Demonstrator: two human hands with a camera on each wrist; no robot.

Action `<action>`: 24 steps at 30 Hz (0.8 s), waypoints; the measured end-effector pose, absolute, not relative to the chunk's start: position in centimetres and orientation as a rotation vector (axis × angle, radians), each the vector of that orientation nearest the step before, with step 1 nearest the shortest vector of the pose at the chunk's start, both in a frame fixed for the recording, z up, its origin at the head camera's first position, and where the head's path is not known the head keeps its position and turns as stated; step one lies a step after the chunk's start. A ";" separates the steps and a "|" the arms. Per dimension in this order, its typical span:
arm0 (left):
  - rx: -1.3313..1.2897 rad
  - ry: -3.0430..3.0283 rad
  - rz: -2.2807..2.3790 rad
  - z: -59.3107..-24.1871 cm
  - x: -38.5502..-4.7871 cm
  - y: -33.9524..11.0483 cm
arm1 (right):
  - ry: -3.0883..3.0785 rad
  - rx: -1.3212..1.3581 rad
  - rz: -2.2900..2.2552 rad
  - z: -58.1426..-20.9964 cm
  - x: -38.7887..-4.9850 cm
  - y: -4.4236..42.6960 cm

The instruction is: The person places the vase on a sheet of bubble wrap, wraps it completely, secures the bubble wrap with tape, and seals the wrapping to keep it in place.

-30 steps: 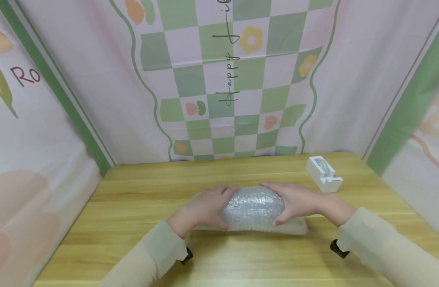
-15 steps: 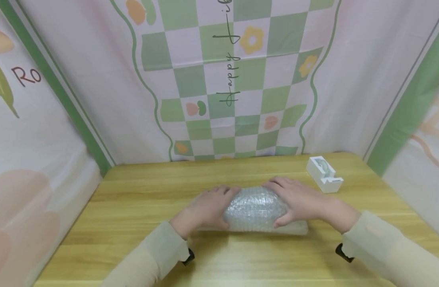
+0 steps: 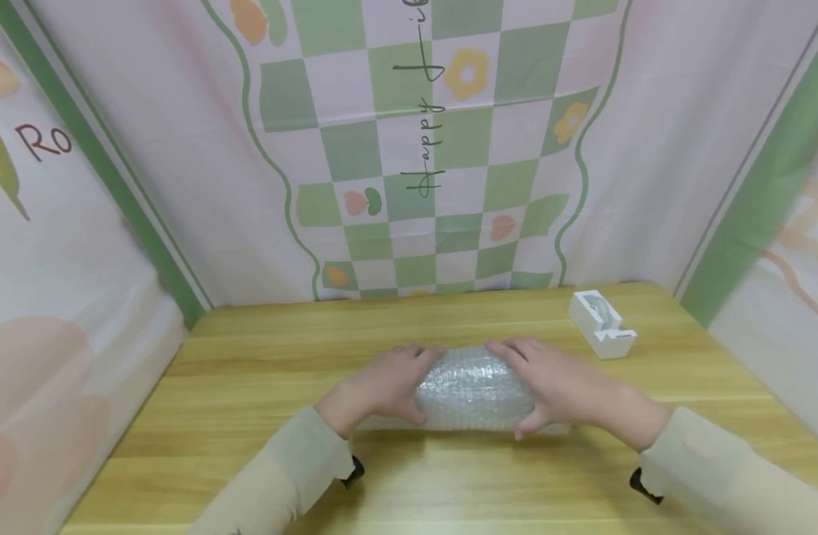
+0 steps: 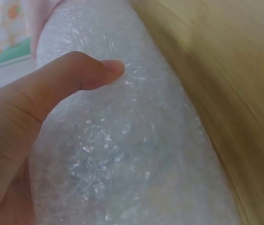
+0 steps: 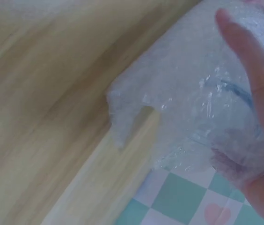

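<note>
A bubble-wrapped roll (image 3: 472, 390) lies crosswise on the counter (image 3: 248, 371), in front of the person, with the left hand (image 3: 390, 383) at one end and the right hand (image 3: 559, 383) at the other. Both hands grip it from above. The fingers of each are curved over the far side, close to one another rather than widely spread, while the thumbs are set apart from them on the near side. The roll therefore sits between thumb and fingers in each hand, and its shiny middle shows in the gap between the hands.

In the left wrist view the left thumb (image 4: 71, 77) lies bent across the wrap, its tip touching the surface; the left fingertips are hidden there. In the right wrist view the right thumb (image 5: 249, 51) reaches along the roll, and part of the hand shows dimly through the clear film. A ragged flap (image 5: 125, 117) of wrap sticks out at that end, over the counter.

A white tape dispenser (image 3: 601, 325) stands beyond the right hand, well apart from the roll. Behind the counter hangs a checkered cloth (image 3: 442, 141).
</note>
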State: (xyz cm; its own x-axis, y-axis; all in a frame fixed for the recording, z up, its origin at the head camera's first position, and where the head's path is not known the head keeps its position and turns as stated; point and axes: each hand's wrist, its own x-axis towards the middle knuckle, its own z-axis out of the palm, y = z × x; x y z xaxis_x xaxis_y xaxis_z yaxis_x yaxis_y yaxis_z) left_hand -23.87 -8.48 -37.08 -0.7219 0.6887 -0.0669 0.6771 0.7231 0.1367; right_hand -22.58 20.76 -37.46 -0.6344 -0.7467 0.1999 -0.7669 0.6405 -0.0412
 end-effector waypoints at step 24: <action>0.970 2.524 0.478 -36.7 -25.3 -9.2 | -2.864 1.344 0.499 -36.7 -24.0 21.0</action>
State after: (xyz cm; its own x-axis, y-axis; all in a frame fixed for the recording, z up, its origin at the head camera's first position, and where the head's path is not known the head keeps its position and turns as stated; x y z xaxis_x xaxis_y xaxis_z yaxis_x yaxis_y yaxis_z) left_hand -25.34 -9.23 -36.70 -0.6829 0.6915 -0.2358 0.5572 0.7017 0.4440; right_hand -24.03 21.01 -36.75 -0.6463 -0.7593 0.0761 -0.7403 0.5995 -0.3043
